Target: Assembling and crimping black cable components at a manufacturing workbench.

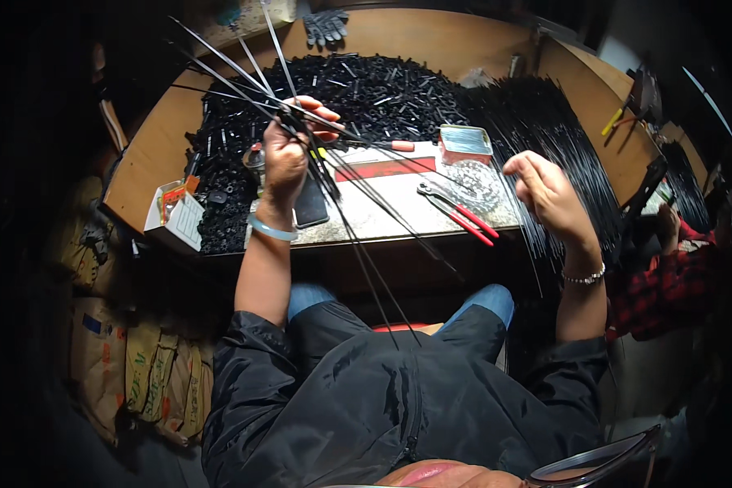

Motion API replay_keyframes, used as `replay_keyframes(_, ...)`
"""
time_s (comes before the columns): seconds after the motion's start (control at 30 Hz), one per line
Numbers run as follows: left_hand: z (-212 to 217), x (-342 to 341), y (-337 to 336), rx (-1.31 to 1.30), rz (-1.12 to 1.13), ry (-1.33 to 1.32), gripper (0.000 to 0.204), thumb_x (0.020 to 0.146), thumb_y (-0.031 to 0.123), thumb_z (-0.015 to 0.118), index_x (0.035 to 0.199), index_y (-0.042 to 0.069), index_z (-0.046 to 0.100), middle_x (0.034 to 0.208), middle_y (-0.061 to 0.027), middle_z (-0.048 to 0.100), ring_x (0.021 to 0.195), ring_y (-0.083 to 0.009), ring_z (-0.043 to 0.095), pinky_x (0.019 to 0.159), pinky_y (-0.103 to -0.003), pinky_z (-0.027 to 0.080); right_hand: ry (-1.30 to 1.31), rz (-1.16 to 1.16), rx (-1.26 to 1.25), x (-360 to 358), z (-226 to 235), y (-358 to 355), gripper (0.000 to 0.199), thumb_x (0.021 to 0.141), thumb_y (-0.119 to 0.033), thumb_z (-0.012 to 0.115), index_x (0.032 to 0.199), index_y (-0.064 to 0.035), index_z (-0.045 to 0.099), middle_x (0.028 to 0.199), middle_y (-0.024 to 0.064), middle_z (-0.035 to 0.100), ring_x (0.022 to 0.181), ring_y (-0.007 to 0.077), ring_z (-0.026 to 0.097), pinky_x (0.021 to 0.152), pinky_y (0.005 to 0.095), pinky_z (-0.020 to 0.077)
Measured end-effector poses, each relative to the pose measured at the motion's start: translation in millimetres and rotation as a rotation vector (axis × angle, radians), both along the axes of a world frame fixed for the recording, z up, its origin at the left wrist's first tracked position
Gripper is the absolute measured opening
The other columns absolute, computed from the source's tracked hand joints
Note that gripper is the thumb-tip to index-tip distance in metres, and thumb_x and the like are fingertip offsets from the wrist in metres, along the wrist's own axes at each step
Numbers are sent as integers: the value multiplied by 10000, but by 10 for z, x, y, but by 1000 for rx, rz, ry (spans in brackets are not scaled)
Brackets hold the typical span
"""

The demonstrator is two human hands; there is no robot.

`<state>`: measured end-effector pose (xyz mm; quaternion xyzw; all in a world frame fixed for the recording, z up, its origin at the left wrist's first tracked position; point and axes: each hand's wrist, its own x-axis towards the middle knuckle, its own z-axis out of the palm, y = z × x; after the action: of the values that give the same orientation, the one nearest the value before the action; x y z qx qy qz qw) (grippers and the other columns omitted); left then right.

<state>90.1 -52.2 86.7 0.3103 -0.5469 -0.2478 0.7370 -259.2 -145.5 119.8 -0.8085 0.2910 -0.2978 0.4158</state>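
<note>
My left hand (286, 163) is raised over the left part of the worktop, its fingers wrapped round a loose bundle of long thin black rods (327, 180). The rods fan out up and left beyond the fist and hang down toward my lap. My right hand (551, 195) is held at the right, fingers curled and thumb against the forefinger. Whether anything small sits in that pinch does not show. Beside it lies a stock of similar black rods (537, 122), ends toward me. Red-handled pliers (459, 215) rest on the worktop between my hands.
A heap of small black parts (382, 98) fills the back and left. Near the middle are a tin box (465, 145), a clear beaded heap (473, 183) and a phone (311, 210). A white carton (175, 220) stands front left; a grey glove (325, 28) lies behind. Another person's plaid sleeve (663, 293) appears right.
</note>
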Motion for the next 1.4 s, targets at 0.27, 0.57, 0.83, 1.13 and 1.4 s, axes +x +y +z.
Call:
replay_keyframes(0.27,22,124,55,-7,71,10,156,941,100,475,1062,29,543,935,-117,630,831,-222,637,765,-317,502,-419,-174,563,-151,-21,-344,239,952,-311,496,942,-74,525,583,-56,379,441,9,286,353,144,210)
replay_keyframes(0.57,-55,117,24,50,67,-32,163,933,124,495,1079,62,533,944,-104,628,839,-200,627,765,-306,491,-566,-318,335,-601,582,-960,294,965,-325,460,966,-38,525,603,-62,338,488,11,294,352,137,200)
replay_keyframes(0.83,-138,-68,-65,7,-59,-26,201,913,70,488,1111,35,479,970,-136,618,863,-246,634,813,-379,514,-399,-325,651,-386,-517,-920,258,945,-352,498,880,-102,504,585,-66,369,428,16,285,347,158,223)
replay_keyframes(1.13,-154,-171,-80,108,-19,48,121,934,136,518,1021,52,523,867,-106,632,772,-204,641,694,-304,515,-306,-226,248,-67,-2204,824,183,977,-187,437,972,-38,544,530,-57,376,425,13,336,397,177,248)
replay_keyframes(1.4,-55,-369,-54,144,-60,77,192,854,-49,528,1030,27,514,896,-87,624,813,-169,635,768,-306,539,-292,-98,137,-26,-601,263,272,993,-207,396,1085,4,543,521,-57,401,402,-2,309,365,161,234)
